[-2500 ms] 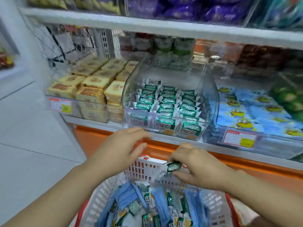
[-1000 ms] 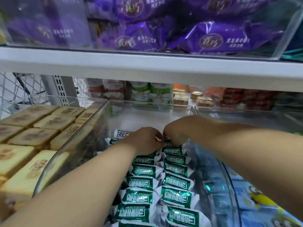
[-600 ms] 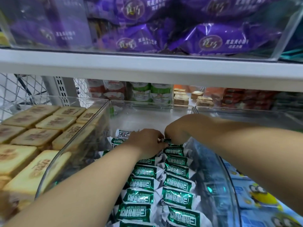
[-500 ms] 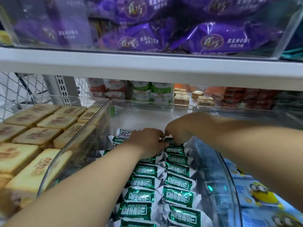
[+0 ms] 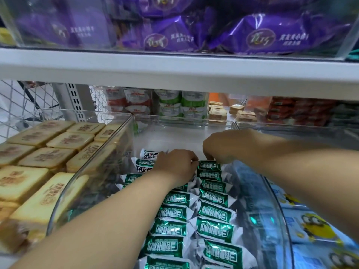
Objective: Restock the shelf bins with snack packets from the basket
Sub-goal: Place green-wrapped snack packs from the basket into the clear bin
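Rear of the shelf bin: two hands, one packet.
Left to right: tan embossed rectangular biscuits (image 5: 64, 140); one curved clear-plastic bin (image 5: 258, 200) with crinkly green foil packets (image 5: 214, 229) in two columns; my left hand (image 5: 178, 166) curls onto the rearmost packet (image 5: 209, 165); my right hand (image 5: 219, 146), fingertips hidden, grip undeterminable; glossy blue packets (image 5: 310, 226).

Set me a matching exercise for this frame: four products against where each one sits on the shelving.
Products:
1. green packets
2. tan biscuit packs
3. purple bags
4. blue cartoon packets

Places:
A. upper shelf
B. right bin
C. middle bin
D. left bin

Pairs: 1-C, 2-D, 3-A, 4-B
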Demonstrator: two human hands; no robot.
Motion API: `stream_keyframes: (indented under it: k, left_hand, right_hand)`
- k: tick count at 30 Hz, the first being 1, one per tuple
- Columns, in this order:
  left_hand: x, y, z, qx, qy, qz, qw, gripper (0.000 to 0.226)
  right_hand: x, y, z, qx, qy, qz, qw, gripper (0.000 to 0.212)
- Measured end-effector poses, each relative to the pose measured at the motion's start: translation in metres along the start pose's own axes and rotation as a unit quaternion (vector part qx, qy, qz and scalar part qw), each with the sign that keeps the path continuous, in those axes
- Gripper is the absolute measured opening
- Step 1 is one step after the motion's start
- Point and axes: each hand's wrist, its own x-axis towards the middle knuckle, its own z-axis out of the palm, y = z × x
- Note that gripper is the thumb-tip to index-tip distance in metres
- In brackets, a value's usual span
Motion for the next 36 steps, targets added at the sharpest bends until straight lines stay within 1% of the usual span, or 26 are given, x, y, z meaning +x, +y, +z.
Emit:
stream_keyframes:
  k: [3, 4, 5, 6, 7, 8, 10, 13, 15, 17, 19, 21, 23, 25, 26, 27, 28, 30, 31, 32, 34, 36]
  left_hand:
    - [-0.001, 0.001, 0.002, 0.000, 0.000, -0.005, 1.000, 0.034]
    - [0.000, 0.001, 0.002, 0.000, -0.002, -0.007, 1.000, 0.034]
    - [0.000, 0.001, 0.002, 0.001, -0.003, -0.009, 1.000, 0.034]
    - [0.000, 0.002, 0.001, 0.002, -0.005, -0.011, 1.000, 0.034]
    - [0.000, 0.002, 0.000, 0.004, -0.008, -0.014, 1.000, 0.035]
    - [-0.001, 0.002, -0.001, 0.005, -0.013, -0.017, 1.000, 0.036]
    - [-0.004, 0.004, -0.005, 0.005, -0.028, -0.027, 0.999, 0.039]
    - [-0.012, 0.007, -0.015, 0.005, -0.043, -0.040, 0.998, 0.039]
    - [-0.024, 0.010, -0.028, 0.010, -0.033, -0.038, 0.999, 0.039]
    - [-0.044, 0.015, -0.045, 0.013, 0.000, -0.027, 1.000, 0.039]
    - [-0.074, 0.018, -0.057, 0.012, 0.042, -0.007, 0.999, 0.036]
    - [-0.109, 0.022, -0.068, -0.006, 0.084, 0.013, 0.996, 0.034]
    - [-0.149, 0.029, -0.077, -0.037, 0.115, 0.030, 0.992, 0.032]
    - [-0.193, 0.036, -0.077, -0.081, 0.129, 0.039, 0.988, 0.030]
    - [-0.216, 0.037, -0.072, -0.101, 0.125, 0.036, 0.986, 0.029]
    - [-0.239, 0.035, -0.061, -0.118, 0.117, 0.029, 0.986, 0.029]
    - [-0.262, 0.034, -0.048, -0.134, 0.106, 0.014, 0.985, 0.031]
    - [-0.301, 0.027, -0.019, -0.154, 0.093, -0.021, 0.983, 0.042]
    - [-0.314, 0.021, -0.003, -0.158, 0.082, -0.039, 0.983, 0.041]
    - [-0.325, 0.017, 0.013, -0.158, 0.068, -0.057, 0.983, 0.036]
    - [-0.339, 0.005, 0.048, -0.150, 0.033, -0.093, 0.984, 0.027]
    - [-0.350, -0.005, 0.084, -0.148, -0.014, -0.128, 0.981, 0.028]
  right_hand:
    - [0.002, -0.004, 0.003, -0.021, -0.024, 0.007, 0.999, 0.031]
    - [0.004, -0.003, 0.004, -0.017, -0.019, 0.015, 1.000, 0.026]
    - [0.003, -0.002, 0.003, -0.013, -0.011, 0.016, 1.000, 0.017]
    - [0.002, -0.001, 0.003, -0.001, -0.003, 0.007, 1.000, 0.018]
    - [0.000, 0.001, 0.002, 0.005, 0.007, -0.003, 1.000, 0.027]
    - [-0.004, 0.003, 0.000, 0.013, 0.010, -0.012, 1.000, 0.032]
    - [-0.015, 0.003, -0.005, 0.036, 0.033, -0.026, 0.998, 0.035]
    - [-0.039, 0.006, -0.007, 0.120, 0.077, -0.036, 0.989, 0.033]
    - [-0.060, 0.008, -0.007, 0.219, 0.104, -0.047, 0.969, 0.030]
    - [-0.088, 0.006, -0.009, 0.302, 0.124, -0.060, 0.943, 0.031]
    - [-0.116, -0.003, -0.007, 0.309, 0.156, -0.071, 0.935, 0.030]
    - [-0.141, -0.014, -0.002, 0.322, 0.215, -0.089, 0.918, 0.027]
    - [-0.169, -0.030, 0.004, 0.344, 0.306, -0.110, 0.881, 0.022]
    - [-0.200, -0.050, 0.015, 0.358, 0.390, -0.127, 0.839, 0.020]
    - [-0.214, -0.063, 0.024, 0.370, 0.416, -0.136, 0.820, 0.019]
    - [-0.227, -0.079, 0.035, 0.391, 0.425, -0.144, 0.804, 0.019]
    - [-0.240, -0.096, 0.051, 0.415, 0.416, -0.150, 0.796, 0.018]
    - [-0.257, -0.128, 0.082, 0.443, 0.370, -0.159, 0.801, 0.017]
    - [-0.261, -0.142, 0.099, 0.448, 0.342, -0.161, 0.810, 0.017]
    - [-0.262, -0.154, 0.115, 0.450, 0.309, -0.163, 0.822, 0.017]
    - [-0.261, -0.174, 0.149, 0.456, 0.224, -0.154, 0.848, 0.019]
    - [-0.255, -0.189, 0.182, 0.452, 0.133, -0.128, 0.872, 0.023]
